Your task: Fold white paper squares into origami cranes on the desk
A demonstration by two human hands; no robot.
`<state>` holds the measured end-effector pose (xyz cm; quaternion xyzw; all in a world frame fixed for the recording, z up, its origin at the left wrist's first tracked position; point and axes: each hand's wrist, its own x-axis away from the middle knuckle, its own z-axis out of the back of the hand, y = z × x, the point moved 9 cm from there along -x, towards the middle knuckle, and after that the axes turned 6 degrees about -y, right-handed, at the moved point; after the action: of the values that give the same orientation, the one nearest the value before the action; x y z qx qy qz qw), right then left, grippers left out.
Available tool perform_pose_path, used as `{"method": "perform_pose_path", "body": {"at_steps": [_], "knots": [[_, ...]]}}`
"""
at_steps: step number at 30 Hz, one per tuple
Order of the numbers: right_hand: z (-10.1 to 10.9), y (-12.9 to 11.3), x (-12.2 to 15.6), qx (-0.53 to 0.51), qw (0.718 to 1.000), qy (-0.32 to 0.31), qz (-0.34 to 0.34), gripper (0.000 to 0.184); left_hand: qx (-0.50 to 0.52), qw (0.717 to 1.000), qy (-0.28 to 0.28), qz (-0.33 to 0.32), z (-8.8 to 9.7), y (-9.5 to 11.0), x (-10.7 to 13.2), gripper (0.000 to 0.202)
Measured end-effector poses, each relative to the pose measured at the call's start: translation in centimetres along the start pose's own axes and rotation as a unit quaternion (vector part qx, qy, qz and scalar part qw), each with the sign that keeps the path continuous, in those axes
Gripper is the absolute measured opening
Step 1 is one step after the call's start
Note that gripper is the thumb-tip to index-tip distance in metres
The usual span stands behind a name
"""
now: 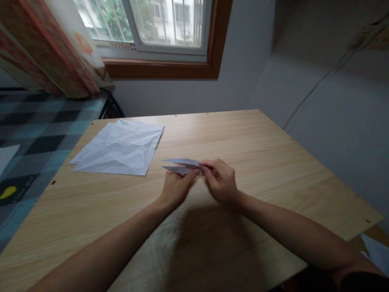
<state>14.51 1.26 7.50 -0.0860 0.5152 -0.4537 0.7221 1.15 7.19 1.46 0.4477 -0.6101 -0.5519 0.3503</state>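
Observation:
A small folded piece of white paper (pixel 179 168) is held between my two hands above the middle of the table. Two pointed flaps of it stick out to the left, one above the other with a gap between. My left hand (pixel 179 184) grips it from below, thumb along the near side and fingers mostly hidden beneath. At its right end my right hand (pixel 220 178) pinches the paper between thumb and fingers. To the left, creased white sheets (pixel 121 148) lie flat in an overlapping stack, apart from both hands.
The wooden table (pixel 258 162) reaches toward the wall below the window (pixel 170 24). On the left is a surface with a checked cloth (pixel 45 121), under a curtain (pixel 51 44). White paper (pixel 377 251) lies low at the right, beyond the table edge. A cable (pixel 316 85) hangs along the right wall.

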Motion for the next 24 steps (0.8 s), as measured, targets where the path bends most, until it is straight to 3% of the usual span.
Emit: {"method": "perform_pose_path", "body": {"at_steps": [4, 7, 11, 16, 20, 24], "knots": [[0.8, 1.1, -0.2, -0.008, 0.997, 0.04, -0.069, 0.013, -0.017, 1.0, -0.01, 0.019, -0.1, 0.0, 0.1, 0.024], [-0.2, 2.6, -0.3, -0.11, 0.984, 0.006, -0.137, 0.02, -0.014, 1.0, -0.011, 0.02, -0.1, -0.2, -0.1, 0.024], [-3.6, 4.5, 0.6, -0.328, 0.909, -0.082, -0.244, 0.028, 0.024, 1.0, 0.015, 0.012, 0.5, -0.1, -0.4, 0.03], [-5.1, 5.3, 1.4, -0.425, 0.852, -0.104, -0.288, 0.042, 0.046, 0.998, 0.039, 0.015, 1.3, -0.2, -0.6, 0.045], [-4.5, 4.6, 0.7, -0.424, 0.867, -0.112, -0.237, 0.035, 0.047, 0.998, 0.042, -0.003, 1.5, 0.3, -0.5, 0.044], [-4.3, 4.6, 0.6, -0.41, 0.878, -0.125, -0.213, 0.022, 0.02, 0.999, 0.006, -0.029, 0.5, 1.5, -0.3, 0.037]]}}
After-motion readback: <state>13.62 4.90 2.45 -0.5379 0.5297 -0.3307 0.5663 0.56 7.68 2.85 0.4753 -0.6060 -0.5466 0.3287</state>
